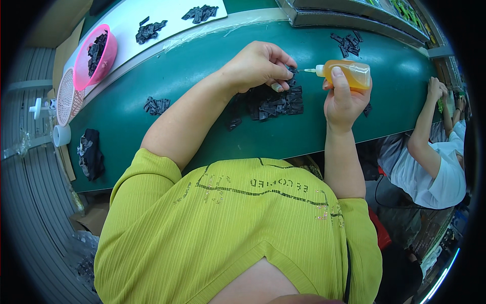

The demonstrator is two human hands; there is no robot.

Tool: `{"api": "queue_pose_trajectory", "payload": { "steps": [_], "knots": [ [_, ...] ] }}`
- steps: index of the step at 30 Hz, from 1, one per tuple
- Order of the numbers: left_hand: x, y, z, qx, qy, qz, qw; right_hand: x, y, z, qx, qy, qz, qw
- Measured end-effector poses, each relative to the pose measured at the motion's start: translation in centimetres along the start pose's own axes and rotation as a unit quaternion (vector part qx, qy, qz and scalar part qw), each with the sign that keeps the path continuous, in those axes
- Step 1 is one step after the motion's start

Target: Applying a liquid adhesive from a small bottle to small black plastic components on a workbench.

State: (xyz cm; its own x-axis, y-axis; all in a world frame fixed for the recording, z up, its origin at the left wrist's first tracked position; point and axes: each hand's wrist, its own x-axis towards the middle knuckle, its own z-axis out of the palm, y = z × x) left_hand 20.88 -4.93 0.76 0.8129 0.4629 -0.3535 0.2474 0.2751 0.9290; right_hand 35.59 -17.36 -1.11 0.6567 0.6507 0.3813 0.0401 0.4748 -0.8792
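Observation:
My right hand [347, 101] is wrapped round a squeeze bottle [358, 74] of amber liquid, lying nearly level with its thin nozzle toward the left. In the pinched fingers of my left hand [260, 67] is a small black plastic piece [292, 72], mostly covered by the fingertips. The nozzle tip points at this piece; whether they touch I cannot tell. Just below my left hand, a pile of flat black pieces [273, 107] lies on the green table [212, 137], some of them lined up side by side at its right end.
More black pieces lie in heaps at the left [157, 106], the back right [347, 44] and on a white board [174, 25]. A pink basket [109, 55] holds others. Dark cloth [91, 154] lies at the left edge. At right sits another person [430, 162]; metal trays [349, 15] stand behind.

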Motion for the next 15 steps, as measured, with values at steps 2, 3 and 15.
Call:
{"api": "queue_pose_trajectory", "payload": {
  "steps": [2,3,15],
  "knots": [
    [0.10,-0.08,0.00,0.000,0.000,-0.001,1.000,0.00,0.10,0.03,-0.010,-0.003,-0.001,1.000],
    [0.16,-0.10,0.02,0.002,0.000,0.000,1.000,0.02,0.16,0.02,-0.013,-0.008,-0.001,1.000],
    [0.14,0.03,0.25,0.008,0.001,-0.003,1.000,-0.13,0.23,0.13,-0.051,-0.010,-0.001,0.999]
  ]
}}
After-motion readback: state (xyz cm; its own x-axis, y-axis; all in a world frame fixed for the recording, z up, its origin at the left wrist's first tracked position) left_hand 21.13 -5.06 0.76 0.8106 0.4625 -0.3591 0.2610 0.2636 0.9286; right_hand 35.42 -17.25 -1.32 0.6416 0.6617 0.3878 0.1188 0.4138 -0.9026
